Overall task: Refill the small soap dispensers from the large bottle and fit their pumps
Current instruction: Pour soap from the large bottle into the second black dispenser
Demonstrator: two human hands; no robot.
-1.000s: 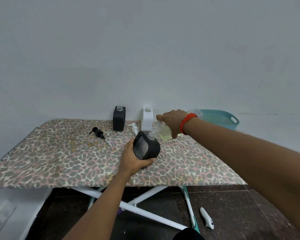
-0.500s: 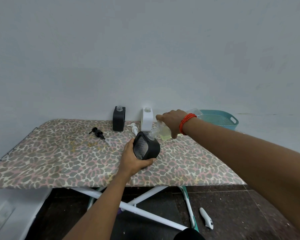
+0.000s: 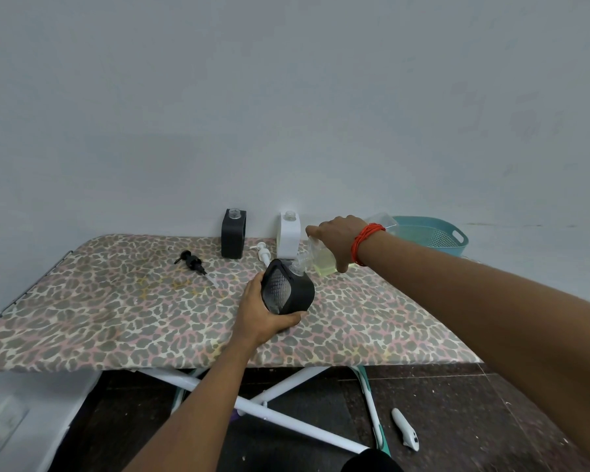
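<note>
Black dispenser (image 3: 288, 290) tilted on leopard-print tabletop (image 3: 116, 321), gripped from below by left hand (image 3: 263, 313), fingers wrapped round its base. Large clear bottle (image 3: 322, 262) of yellowish soap held tipped in closed right hand (image 3: 338, 238), neck meeting dispenser mouth. Behind: black pump (image 3: 191, 262), white pump (image 3: 263, 255), second black dispenser (image 3: 233, 238), white dispenser (image 3: 288, 235), both upright, uncapped.

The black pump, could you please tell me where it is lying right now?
In the head view, the black pump lies loose on the leopard-print board, left of centre, just left of the upright black dispenser by the wall.
</note>
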